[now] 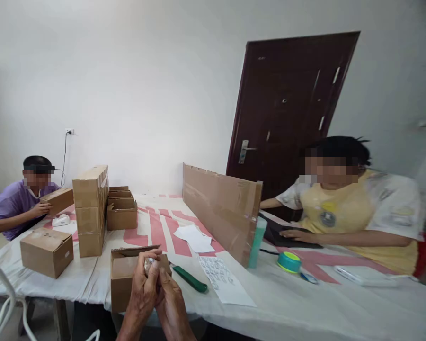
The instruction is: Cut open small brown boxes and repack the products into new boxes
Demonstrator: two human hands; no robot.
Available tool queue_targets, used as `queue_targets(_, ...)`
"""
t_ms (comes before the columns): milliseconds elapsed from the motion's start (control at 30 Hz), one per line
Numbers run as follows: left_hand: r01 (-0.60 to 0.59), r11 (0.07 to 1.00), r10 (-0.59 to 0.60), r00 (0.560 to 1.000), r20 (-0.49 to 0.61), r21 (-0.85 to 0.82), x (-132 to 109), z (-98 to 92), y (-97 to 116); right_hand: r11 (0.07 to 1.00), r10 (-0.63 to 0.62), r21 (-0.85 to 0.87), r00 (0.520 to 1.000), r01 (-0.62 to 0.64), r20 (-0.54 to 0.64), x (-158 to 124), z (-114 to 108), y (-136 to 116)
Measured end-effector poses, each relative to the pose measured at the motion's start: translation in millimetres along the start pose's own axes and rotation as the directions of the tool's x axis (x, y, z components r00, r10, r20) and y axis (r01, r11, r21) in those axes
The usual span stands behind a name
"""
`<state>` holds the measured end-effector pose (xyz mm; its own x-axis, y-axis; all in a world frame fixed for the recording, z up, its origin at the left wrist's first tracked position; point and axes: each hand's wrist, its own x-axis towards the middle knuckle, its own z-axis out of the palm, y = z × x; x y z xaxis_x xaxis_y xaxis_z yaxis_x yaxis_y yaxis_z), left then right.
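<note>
My left hand (144,284) and my right hand (170,296) are cupped together at the table's near edge. Between their fingers shows part of a small, shiny, pale item (149,264); most of it is covered and its kind cannot be made out. Both hands have curled fingers and press against each other. Just behind them stands a small cardboard box (120,286) with its top flaps up, partly hidden by my left hand. A green-handled tool (190,278), like a cutter, lies to the right of my hands.
Stacked cartons (88,213) and open boxes (122,219) stand left, with a closed carton (46,253). A cardboard panel (220,208) divides the table. Written paper (227,282) and a tape roll (289,262) lie right. Two people sit at the table, one holding a box (59,201).
</note>
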<state>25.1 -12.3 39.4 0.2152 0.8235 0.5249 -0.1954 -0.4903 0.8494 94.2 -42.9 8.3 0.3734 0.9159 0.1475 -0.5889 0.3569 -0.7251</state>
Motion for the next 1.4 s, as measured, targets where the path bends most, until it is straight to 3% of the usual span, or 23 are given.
queue_targets(200,0.095,0.979,-0.097,0.995,0.000,-0.183,0,-2.2,-5,0.999,0.030,0.013,0.998,-0.030,0.054,4,6,-2)
queue_targets(400,0.297,0.890,-0.273,0.955,0.116,-0.347,2,8.0,3,0.999,-0.045,-0.026,0.999,0.045,0.007,9,-1,-7)
queue_targets(533,0.361,0.835,-0.346,0.931,0.116,-0.415,2,19.3,6,0.979,-0.133,-0.157,0.991,0.131,-0.004,10,-13,-12)
queue_targets(700,0.399,0.786,-0.371,0.916,0.155,-0.473,0,24.3,2,0.969,-0.122,-0.204,0.986,0.143,0.114,14,-23,-22)
queue_targets(767,0.395,0.787,-0.365,0.917,0.159,-0.473,0,23.6,-1,0.970,-0.101,-0.210,0.987,0.125,0.121,16,-26,-23)
queue_targets(867,0.364,0.826,-0.342,0.930,0.132,-0.431,0,21.2,-9,0.959,-0.118,-0.254,0.992,0.122,0.033,14,-27,-21)
queue_targets(967,0.263,0.931,-0.242,0.964,0.112,-0.253,1,19.2,-17,0.949,-0.125,-0.292,0.992,0.117,-0.008,8,-29,-19)
queue_targets(1033,0.180,0.978,-0.162,0.973,0.165,-0.102,2,18.6,-21,0.942,-0.127,-0.312,0.992,0.123,0.007,5,-37,-21)
queue_targets(1133,0.052,0.995,-0.074,0.960,0.271,0.086,4,14.5,-24,0.898,-0.181,-0.404,0.983,0.173,0.018,10,-69,-34)
queue_targets(1233,-0.134,0.956,0.063,0.963,0.263,0.260,9,-3.4,-18,0.752,-0.326,-0.625,0.942,0.211,-0.073,30,-129,-67)
queue_targets(1333,-0.302,0.846,0.267,0.953,0.140,0.440,20,-39.4,-6,0.436,-0.509,-0.900,0.827,0.010,-0.238,59,-203,-114)
queue_targets(1400,-0.322,0.777,0.356,0.933,0.045,0.541,30,-68.1,-3,0.357,-0.558,-0.930,0.778,-0.088,-0.288,76,-245,-142)
